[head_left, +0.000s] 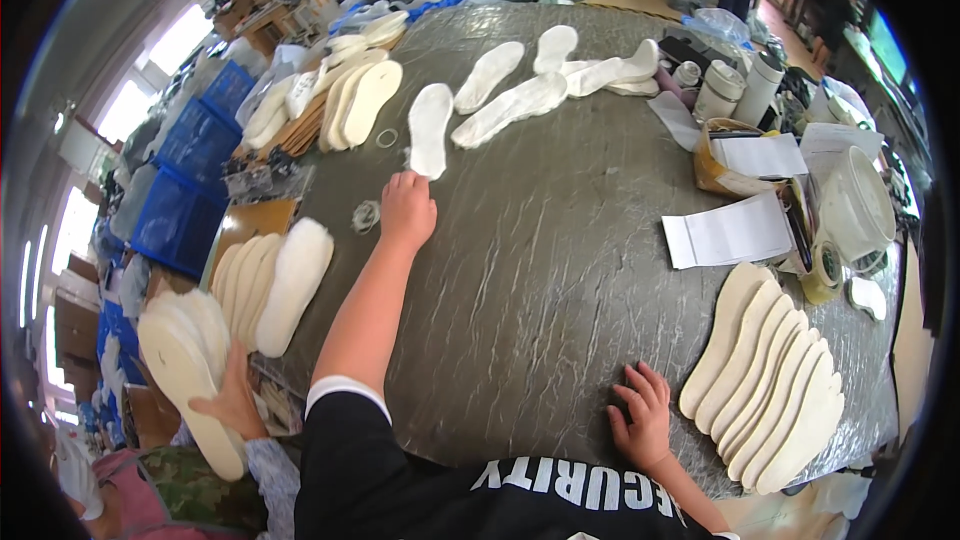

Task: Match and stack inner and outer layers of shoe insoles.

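My left hand [408, 212] reaches out over the table, its fingers closed at the near end of a white fleecy insole [431, 125] that lies flat. The fingertips partly cover that end. My right hand [642, 416] rests low near the table's front edge, fingers apart and holding nothing. Just to its right lies a fanned row of cream insoles [765, 380]. Beyond my left hand, more white insoles [510, 110] lie scattered, some overlapping. A co-worker's hand [232, 402] at the lower left holds a stack of insoles [185, 360].
At the left edge stand rows of insoles [365, 105] and a fleecy insole [295, 290]. Blue crates [185, 210] are beyond them. On the right are papers [730, 230], a tape roll [824, 275], a white bucket [850, 205] and bottles [760, 85]. The table [520, 280] has a wrinkled dark covering.
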`<state>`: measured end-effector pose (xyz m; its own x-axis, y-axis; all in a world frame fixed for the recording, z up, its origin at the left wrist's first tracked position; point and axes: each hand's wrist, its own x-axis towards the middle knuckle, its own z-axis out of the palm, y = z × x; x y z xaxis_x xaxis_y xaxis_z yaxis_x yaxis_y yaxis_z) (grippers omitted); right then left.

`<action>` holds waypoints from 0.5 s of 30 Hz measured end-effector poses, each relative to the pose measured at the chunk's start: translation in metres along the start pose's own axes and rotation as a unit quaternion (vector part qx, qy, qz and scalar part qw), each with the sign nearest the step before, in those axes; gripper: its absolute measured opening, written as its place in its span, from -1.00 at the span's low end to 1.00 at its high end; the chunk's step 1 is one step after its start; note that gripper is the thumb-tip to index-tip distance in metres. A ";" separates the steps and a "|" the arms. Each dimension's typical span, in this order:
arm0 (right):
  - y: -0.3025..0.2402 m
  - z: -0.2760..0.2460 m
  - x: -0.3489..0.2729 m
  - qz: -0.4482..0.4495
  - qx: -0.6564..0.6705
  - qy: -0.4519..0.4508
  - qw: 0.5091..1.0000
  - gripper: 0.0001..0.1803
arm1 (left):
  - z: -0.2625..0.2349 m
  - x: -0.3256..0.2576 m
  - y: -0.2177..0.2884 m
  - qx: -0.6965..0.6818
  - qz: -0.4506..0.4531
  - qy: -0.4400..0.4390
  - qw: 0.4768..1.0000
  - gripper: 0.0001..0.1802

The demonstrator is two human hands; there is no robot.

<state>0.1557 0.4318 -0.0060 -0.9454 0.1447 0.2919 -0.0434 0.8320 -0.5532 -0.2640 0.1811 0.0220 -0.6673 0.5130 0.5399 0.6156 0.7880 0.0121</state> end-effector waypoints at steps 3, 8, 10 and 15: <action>-0.001 0.002 -0.001 0.009 0.001 0.007 1.000 -0.58 | 0.031 0.025 -0.001 0.099 -0.005 -0.066 0.993 -0.85; -0.007 0.000 -0.004 0.014 0.011 -0.002 1.000 -0.59 | 0.016 0.016 0.025 0.129 -0.048 -0.144 0.980 -0.90; -0.007 -0.002 -0.006 0.025 0.012 0.002 1.000 -0.59 | -0.012 -0.005 0.058 0.073 -0.021 -0.176 0.981 -0.89; -0.003 -0.001 -0.002 0.032 0.030 0.021 0.999 -0.64 | -0.081 -0.120 0.124 -0.197 0.057 -0.203 0.958 -0.96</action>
<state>0.1578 0.4295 -0.0044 -0.9325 0.2200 0.2864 -0.0043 0.7863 -0.6178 -0.0733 0.1897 0.0264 -0.6458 0.7405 0.1861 0.7505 0.5710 0.3327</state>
